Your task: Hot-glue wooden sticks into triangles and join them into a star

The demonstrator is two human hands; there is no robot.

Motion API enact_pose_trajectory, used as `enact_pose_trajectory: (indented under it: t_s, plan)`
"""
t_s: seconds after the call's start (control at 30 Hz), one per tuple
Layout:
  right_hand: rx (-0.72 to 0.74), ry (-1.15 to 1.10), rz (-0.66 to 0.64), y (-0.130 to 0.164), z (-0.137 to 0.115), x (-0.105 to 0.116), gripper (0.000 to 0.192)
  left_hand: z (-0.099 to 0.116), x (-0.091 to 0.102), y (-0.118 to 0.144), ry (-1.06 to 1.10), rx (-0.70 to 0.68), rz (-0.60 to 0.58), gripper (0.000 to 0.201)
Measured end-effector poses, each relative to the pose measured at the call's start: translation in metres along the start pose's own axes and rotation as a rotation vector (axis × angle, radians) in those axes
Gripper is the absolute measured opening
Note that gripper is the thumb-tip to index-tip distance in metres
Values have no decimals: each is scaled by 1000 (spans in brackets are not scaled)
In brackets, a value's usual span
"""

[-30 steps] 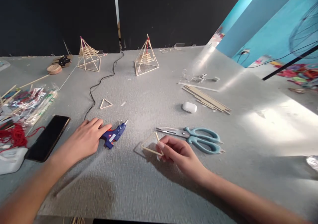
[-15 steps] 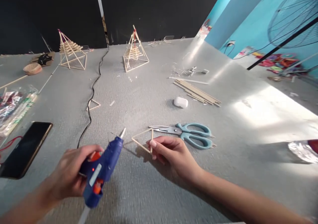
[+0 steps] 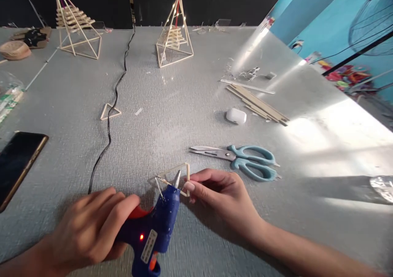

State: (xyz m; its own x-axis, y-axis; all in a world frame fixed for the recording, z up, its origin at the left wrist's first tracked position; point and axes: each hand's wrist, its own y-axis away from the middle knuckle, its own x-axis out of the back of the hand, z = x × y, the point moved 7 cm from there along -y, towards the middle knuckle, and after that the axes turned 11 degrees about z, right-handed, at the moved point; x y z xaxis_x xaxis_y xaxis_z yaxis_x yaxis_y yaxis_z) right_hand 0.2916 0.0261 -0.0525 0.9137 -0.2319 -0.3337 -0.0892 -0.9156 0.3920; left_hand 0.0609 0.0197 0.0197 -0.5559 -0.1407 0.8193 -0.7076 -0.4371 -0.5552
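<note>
At the lower centre of the frame, a blue glue gun (image 3: 153,232) is gripped by the closed left hand (image 3: 92,228), its nozzle touching a small stick triangle (image 3: 172,178) on the grey desk (image 3: 190,121). The triangle's right corner is pinched between the fingertips of the right hand (image 3: 221,195). Teal scissors (image 3: 242,162) lie just beyond, right of centre.

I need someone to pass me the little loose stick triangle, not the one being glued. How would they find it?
On the grey table, follow the black cord running from the far edge toward the left hand. Midway along it lies the small flat wooden-stick triangle, touching the cord. Unlike the two tall stick pyramids behind, it lies flat.
</note>
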Motion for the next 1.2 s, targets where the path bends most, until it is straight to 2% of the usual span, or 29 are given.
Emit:
enact_pose_trajectory:
  t_s: [0.1, 0.23, 0.33, 0.43, 0.83, 1.03, 1.2]
  plan:
    - [-10, -22, -14, 1, 7, 3, 10, 3, -3, 6, -123, -52, -24, 55]
    - [-19, 3, -35, 2, 8, 3, 8, 10, -5, 6, -333, -195, -52, 34]
    - [-14, 36, -27, 3, 3, 1, 8, 16, -2, 3, -421, -327, -22, 23]
    - [-11, 40, -26, 3, -1, -1, 10, 18, 1, -1, -447, -374, 12, 19]
    - [22, 52, -29, 4, -5, -4, 6, 17, -2, 0, -423, -358, -3, 20]
    - [35, 46, -58, 5, -6, -4, 4, 20, 3, -19, -399, -324, 103, 14]
    - [24, 34, -72, 6, 0, -1, 4, 23, 1, -26, -388, -333, 92, 13]
